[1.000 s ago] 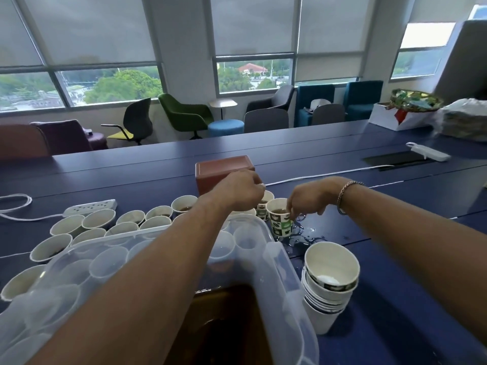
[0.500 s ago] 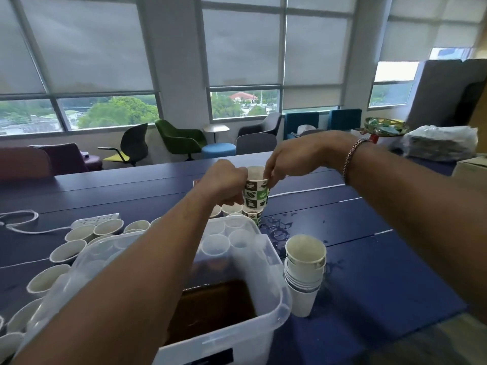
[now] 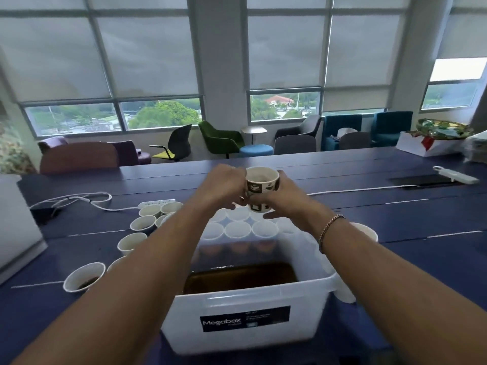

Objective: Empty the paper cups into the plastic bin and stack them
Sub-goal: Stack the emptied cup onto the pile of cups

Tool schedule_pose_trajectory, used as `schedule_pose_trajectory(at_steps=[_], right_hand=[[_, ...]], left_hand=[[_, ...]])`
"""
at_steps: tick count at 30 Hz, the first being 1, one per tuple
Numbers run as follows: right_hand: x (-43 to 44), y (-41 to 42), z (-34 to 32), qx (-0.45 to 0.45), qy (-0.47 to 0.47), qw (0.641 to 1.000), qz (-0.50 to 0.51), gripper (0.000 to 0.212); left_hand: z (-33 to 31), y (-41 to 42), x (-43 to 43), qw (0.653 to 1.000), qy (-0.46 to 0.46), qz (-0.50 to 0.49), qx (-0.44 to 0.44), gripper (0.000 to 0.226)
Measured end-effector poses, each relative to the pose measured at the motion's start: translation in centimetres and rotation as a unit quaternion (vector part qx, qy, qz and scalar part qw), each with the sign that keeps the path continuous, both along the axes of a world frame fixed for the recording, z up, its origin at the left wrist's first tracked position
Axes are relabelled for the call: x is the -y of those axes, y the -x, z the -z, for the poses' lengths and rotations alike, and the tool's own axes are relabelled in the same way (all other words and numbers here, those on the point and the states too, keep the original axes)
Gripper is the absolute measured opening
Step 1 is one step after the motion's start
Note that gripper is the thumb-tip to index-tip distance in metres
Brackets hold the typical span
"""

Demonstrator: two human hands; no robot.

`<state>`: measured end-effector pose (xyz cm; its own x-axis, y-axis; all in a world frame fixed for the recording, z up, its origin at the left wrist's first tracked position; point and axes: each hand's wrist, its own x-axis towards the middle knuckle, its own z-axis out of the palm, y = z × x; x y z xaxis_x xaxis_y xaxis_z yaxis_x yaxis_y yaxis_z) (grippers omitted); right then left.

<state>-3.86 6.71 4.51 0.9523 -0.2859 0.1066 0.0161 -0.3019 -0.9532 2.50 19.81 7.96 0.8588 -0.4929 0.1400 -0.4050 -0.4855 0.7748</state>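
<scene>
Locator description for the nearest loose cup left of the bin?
Find the white Megabox plastic bin on the blue table. A line of paper cups runs along its left; take the nearest cup. Only it shows dark dregs inside; its neighbours look pale.

1. The plastic bin (image 3: 245,320) stands open-mouthed, both forearms crossing above it
2. Left of it, paper cups (image 3: 142,223) crowd the tabletop (image 3: 427,262), a power strip (image 3: 158,202) behind them
3. More cups line the bin's far wall
4. Right, a cup stack (image 3: 369,233) stands just beside the bin; beyond it, open tabletop
</scene>
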Motion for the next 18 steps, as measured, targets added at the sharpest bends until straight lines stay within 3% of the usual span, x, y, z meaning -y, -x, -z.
schedule_pose_trajectory(at_steps=[4, 7, 15, 18], right_hand=[[-1.2, -0.2, 1.9, 0.020, 0.010, 1.000, 0.020, 0.052], [-1.3, 0.0, 2.7, 0.006, 0.024, 1.000, 0.011, 0.054], [-1.0, 0.3, 3.7, -0.006, 0.151, 0.988, 0.018, 0.066], [-0.7, 0.2, 4.1, -0.003, 0.187, 0.982, 0.024, 0.068]], left_hand=[[2.3, -1.3, -2.3, 0.996, -0.006, -0.061, 0.062, 0.041], [4.6, -2.5, -3.4, 0.989, -0.045, -0.109, 0.089, 0.035], [8.5, -4.1, -4.7, 0.984, -0.124, -0.086, 0.094, 0.040], [8.3, -3.8, -4.7, 0.961, -0.224, -0.098, 0.126, 0.043]])
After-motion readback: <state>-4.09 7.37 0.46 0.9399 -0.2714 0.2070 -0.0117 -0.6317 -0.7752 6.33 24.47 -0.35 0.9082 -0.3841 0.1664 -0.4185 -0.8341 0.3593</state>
